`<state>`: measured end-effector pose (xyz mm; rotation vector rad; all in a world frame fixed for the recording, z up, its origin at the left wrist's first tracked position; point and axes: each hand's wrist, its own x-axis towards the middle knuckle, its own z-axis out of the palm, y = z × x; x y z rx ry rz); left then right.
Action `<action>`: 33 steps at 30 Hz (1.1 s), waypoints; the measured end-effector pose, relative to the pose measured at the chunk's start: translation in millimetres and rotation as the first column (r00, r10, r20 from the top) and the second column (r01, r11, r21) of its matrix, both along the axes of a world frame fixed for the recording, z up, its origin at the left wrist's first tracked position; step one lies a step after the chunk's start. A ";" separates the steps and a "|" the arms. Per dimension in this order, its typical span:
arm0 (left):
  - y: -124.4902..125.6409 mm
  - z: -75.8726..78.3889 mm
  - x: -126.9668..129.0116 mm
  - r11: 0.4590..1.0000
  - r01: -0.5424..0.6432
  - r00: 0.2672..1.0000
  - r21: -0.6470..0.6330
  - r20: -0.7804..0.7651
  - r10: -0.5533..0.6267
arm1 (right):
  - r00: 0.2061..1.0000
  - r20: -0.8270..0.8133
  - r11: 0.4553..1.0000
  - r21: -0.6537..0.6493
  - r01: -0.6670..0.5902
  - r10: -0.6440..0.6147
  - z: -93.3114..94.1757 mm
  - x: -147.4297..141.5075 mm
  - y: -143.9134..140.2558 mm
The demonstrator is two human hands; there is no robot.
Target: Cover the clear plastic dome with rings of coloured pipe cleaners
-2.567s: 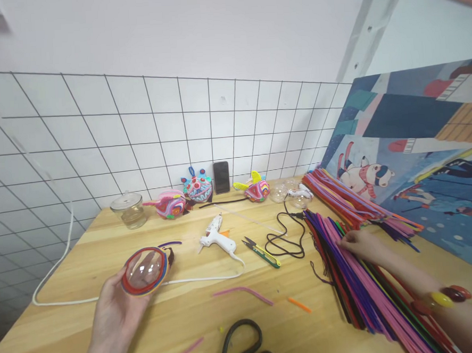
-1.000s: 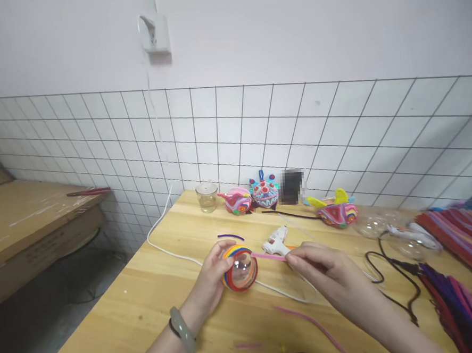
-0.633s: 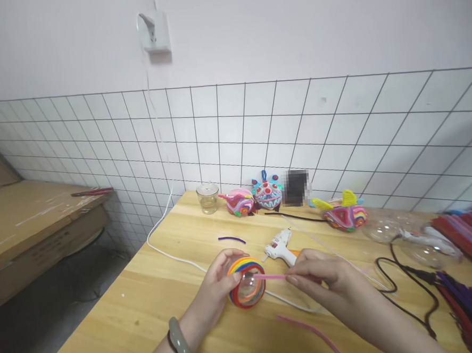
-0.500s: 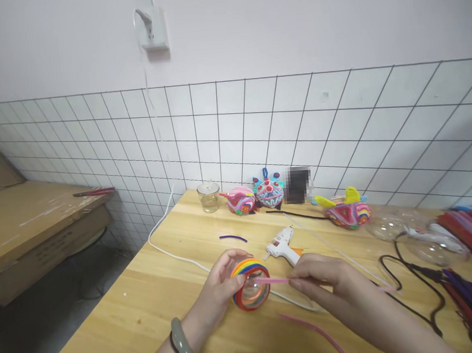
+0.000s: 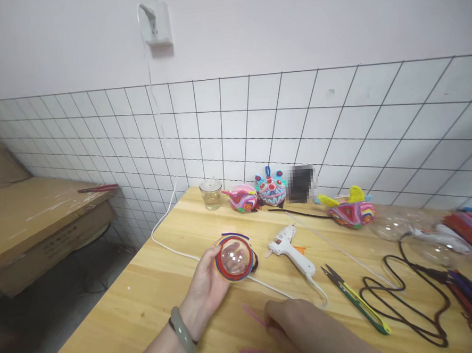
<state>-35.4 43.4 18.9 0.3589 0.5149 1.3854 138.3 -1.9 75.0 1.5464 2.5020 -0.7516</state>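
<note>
One head view. Most recent change: right hand (image 5: 287,322) away from the clear ball (image 5: 233,256) and low over the counter (image 5: 120,322). Consequence for the work in hand, as a judgement: ball carried by the left hand (image 5: 209,285) alone, no strip being laid on the rim at present.

Left hand: clamped on the left and underside of the ball, fingers showing through the clear wall, banded rim toward the camera. Right hand: blurred, back uppermost, fingertips hidden; impossible to tell whether clamped or apart. Pink strip (image 5: 253,315) leading out from beside the fingers; a pinch on it likely, not confirmed.

Differences from the frame half a second earlier: ball turned from an oblique tilt to nearly face-on. Pink strip no longer across the rim. Handle of the glue gun (image 5: 292,253) now fully exposed. Scissors (image 5: 355,299) now in sight to the right. Longer pink strip now out of sight, probably behind the right hand. Unchanged: purple strip (image 5: 235,234) just beyond the ball, short pink strip (image 5: 252,351) on the near part of the counter.
</note>
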 end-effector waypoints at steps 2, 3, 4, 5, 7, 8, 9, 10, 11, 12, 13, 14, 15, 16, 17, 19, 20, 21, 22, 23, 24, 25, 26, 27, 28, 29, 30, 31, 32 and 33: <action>0.7 0.8 -0.3 1.000 -0.006 1.000 -0.013 0.005 0.006 | 0.999 0.025 0.999 0.028 -0.021 0.020 -7.6 -2.4 2.9; 0.5 1.0 0.0 1.000 -0.006 1.000 -0.017 0.000 0.006 | 1.000 0.020 0.999 0.042 -0.006 0.005 -10.7 -2.3 4.1; 0.1 1.1 0.4 1.000 -0.002 1.000 -0.019 -0.004 0.002 | 1.000 -0.007 0.998 0.057 0.029 -0.029 -13.4 -1.6 5.0; -0.5 1.2 1.0 1.000 0.006 1.000 -0.018 -0.008 -0.006 | 0.996 -0.048 0.995 0.072 0.075 -0.072 -15.9 -0.6 5.8; -2.1 1.2 2.8 1.000 0.026 1.000 -0.006 -0.012 -0.026 | 0.973 -0.164 0.977 0.105 0.184 -0.166 -21.4 1.6 7.4; -3.0 1.3 3.9 0.999 0.034 0.999 0.002 -0.013 -0.034 | 0.951 -0.231 0.964 0.121 0.239 -0.206 -24.5 2.2 8.1; -3.9 1.4 5.1 0.999 0.040 0.999 0.007 -0.016 -0.040 | 0.925 -0.295 0.949 0.127 0.287 -0.240 -27.6 2.3 8.9; -4.9 1.5 6.4 0.999 0.044 0.999 0.012 -0.021 -0.044 | 0.897 -0.350 0.937 0.122 0.328 -0.269 -30.6 1.9 9.7; -5.9 1.5 7.8 0.999 0.048 0.998 0.016 -0.028 -0.048 | 0.868 -0.399 0.927 0.102 0.361 -0.295 -33.0 1.0 10.5; -7.0 1.6 9.3 0.998 0.053 0.998 0.021 -0.036 -0.052 | 0.842 -0.436 0.921 0.068 0.383 -0.318 -34.6 -0.3 11.1; -8.1 1.5 10.8 0.998 0.061 0.997 0.029 -0.047 -0.059 | 0.822 -0.457 0.919 0.028 0.394 -0.339 -35.2 -1.7 11.7; -9.3 1.3 12.3 0.997 0.068 0.996 0.040 -0.061 -0.066 | 0.808 -0.471 0.918 -0.010 0.396 -0.354 -34.9 -3.2 12.2; -10.5 0.9 13.7 0.996 0.075 0.995 0.052 -0.077 -0.071 | 0.799 -0.484 0.921 -0.037 0.389 -0.357 -33.8 -4.5 12.6; -11.7 0.5 15.0 0.995 0.081 0.993 0.063 -0.093 -0.075 | 0.793 -0.498 0.925 -0.051 0.376 -0.350 -32.3 -5.4 13.0; -12.8 0.1 16.2 0.994 0.085 0.991 0.071 -0.110 -0.077 | 0.786 -0.519 0.930 -0.050 0.365 -0.337 -30.7 -5.9 13.4; -14.4 -0.9 17.9 0.993 0.088 0.988 0.076 -0.130 -0.077 | 0.763 -0.567 0.931 -0.018 0.365 -0.310 -28.5 -5.5 14.5; -14.9 -1.2 18.3 0.993 0.088 0.989 0.075 -0.129 -0.078 | 0.754 -0.584 0.929 0.002 0.371 -0.300 -28.2 -4.6 15.3; -15.2 -1.2 18.5 0.993 0.090 0.989 0.073 -0.121 -0.081 | 0.751 -0.591 0.927 0.017 0.376 -0.294 -28.3 -3.5 16.3; -15.3 -1.1 18.4 0.993 0.089 0.991 0.075 -0.110 -0.081 | 0.750 -0.592 0.924 0.022 0.381 -0.295 -28.7 -2.1 17.4; -15.4 -0.6 18.1 0.993 0.090 0.991 0.080 -0.104 -0.081 | 0.754 -0.587 0.927 0.013 0.375 -0.297 -29.3 -0.6 18.7; -15.4 0.2 17.5 0.992 0.095 0.990 0.089 -0.108 -0.085 | 0.758 -0.580 0.932 -0.007 0.363 -0.300 -29.8 0.8 20.1; -15.3 1.2 16.7 0.989 0.106 0.987 0.100 -0.128 -0.093 | 0.759 -0.579 0.937 -0.029 0.347 -0.299 -30.1 2.1 21.4; -15.3 2.3 15.7 0.987 0.121 0.982 0.110 -0.159 -0.103 | 0.757 -0.583 0.942 -0.046 0.333 -0.296 -30.1 3.3 22.7; -15.4 3.5 14.6 0.984 0.136 0.974 0.117 -0.195 -0.112 | 0.753 -0.591 0.945 -0.050 0.323 -0.289 -29.8 4.5 23.8; -15.4 4.6 13.5 0.981 0.152 0.966 0.119 -0.230 -0.122 | 0.753 -0.596 0.948 -0.044 0.316 -0.279 -29.5 5.6 24.7; -15.5 5.6 12.4 0.979 0.167 0.957 0.119 -0.259 -0.131 | 0.757 -0.596 0.949 -0.031 0.314 -0.269 -29.3 6.9 25.6; -15.5 6.2 11.4 0.977 0.175 0.950 0.118 -0.280 -0.137 | 0.763 -0.592 0.949 -0.013 0.315 -0.261 -29.2 8.2 26.4; -15.4 6.6 10.6 0.976 0.181 0.945 0.118 -0.295 -0.140 | 0.771 -0.584 0.950 -0.002 0.312 -0.254 -29.5 9.7 27.1; -15.4 6.6 9.8 0.975 0.187 0.941 0.119 -0.306 -0.143 | 0.779 -0.577 0.952 0.007 0.307 -0.247 -30.3 11.2 27.9; -15.3 6.3 9.2 0.974 0.193 0.937 0.120 -0.317 -0.146 | 0.783 -0.575 0.954 0.016 0.300 -0.236 -31.4 12.8 28.7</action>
